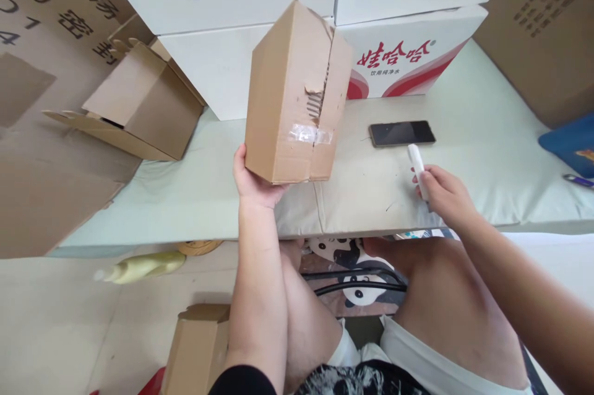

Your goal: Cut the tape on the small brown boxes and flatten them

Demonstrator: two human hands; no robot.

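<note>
My left hand (255, 181) grips the brown box (290, 98) from below, tipped up over the counter (362, 190). My right hand (445, 194) is closed on a small white tool (416, 163) — near the phone (401, 133). I think a steady hold on the box is best.

Bare table (185, 197) front left, open box (139, 104) and phone (401, 133) behind

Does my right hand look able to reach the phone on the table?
Probably yes. The phone lies flat on the table just beyond the right hand, nothing between them. That hand grips a white tool, though. The cardboard box in the left hand is off to the side.
</note>
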